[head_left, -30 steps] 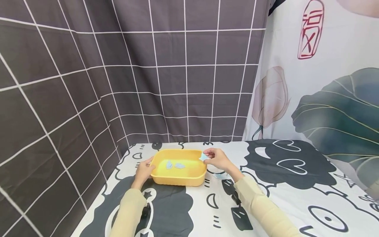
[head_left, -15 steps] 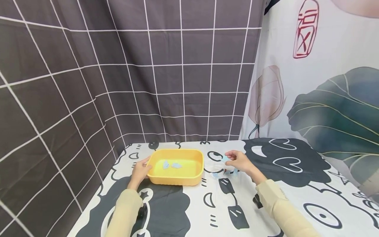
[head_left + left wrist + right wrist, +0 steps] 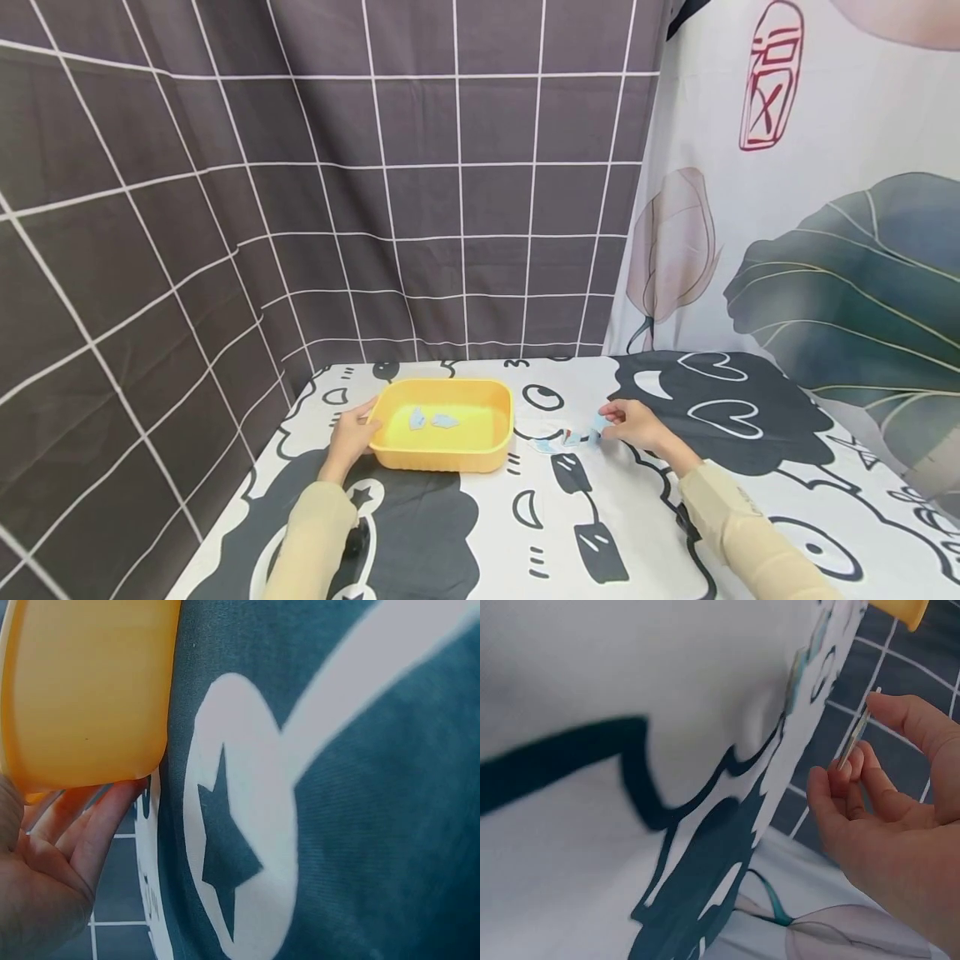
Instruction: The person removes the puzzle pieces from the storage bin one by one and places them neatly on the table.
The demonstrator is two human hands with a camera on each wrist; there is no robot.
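Observation:
At its left end the yellow tray [image 3: 441, 461] is gripped by my left hand [image 3: 350, 435], thumb at the rim; in the left wrist view the fingers of that hand [image 3: 56, 862] lie against the tray's outer wall [image 3: 90, 697]. Two light blue pieces [image 3: 417, 419] [image 3: 445, 421] lie inside the tray. Right of it, my right hand [image 3: 639, 425] pinches another light blue piece [image 3: 600, 422] low over the cloth. Seen edge-on in the right wrist view, the thin piece [image 3: 856, 736] sits between thumb and fingertips of that hand [image 3: 904, 787].
Several light blue pieces [image 3: 543, 446] lie on the patterned cloth [image 3: 637, 533] between the tray and my right hand. A dark curtain with a white grid [image 3: 495, 200] hangs behind and at the left; a white floral curtain [image 3: 682, 250] hangs at the right.
My right hand has moved from the tray's right rim out to the right and down toward the cloth, with the blue piece still pinched. My left hand keeps its grip on the tray.

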